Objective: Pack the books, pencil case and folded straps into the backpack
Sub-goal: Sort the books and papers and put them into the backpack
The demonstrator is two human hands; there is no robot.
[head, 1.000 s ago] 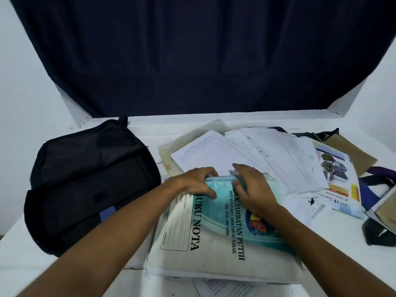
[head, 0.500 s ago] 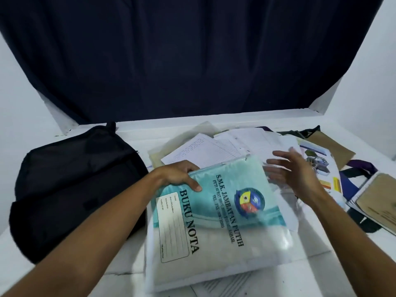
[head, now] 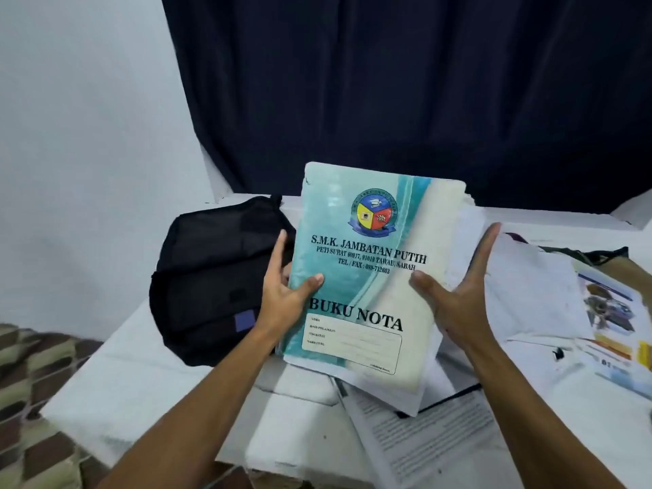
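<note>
- Printed white paper sheets (head: 420,442): nearest, below both hands, lying on the white-covered desk (head: 148,379).
- Left hand (head: 285,294): grip closed on the left edge of the notebook, thumb on the cover, fingers behind.
- Teal-and-cream plastic-covered notebook titled "BUKU NOTA" (head: 367,262): upright between the two hands, cover facing the camera, with loose white pages behind it.
- Right hand (head: 458,294): grip wide, fingers straight, palm against the right side of the notebook and pages.
- Loose white papers and a colour leaflet (head: 610,312): right of the right hand, spread on the desk.
- Black fabric backpack (head: 215,277): left of and behind the left hand, lying on the desk.
- Dark navy curtain (head: 405,82): farthest, behind the desk.
</note>
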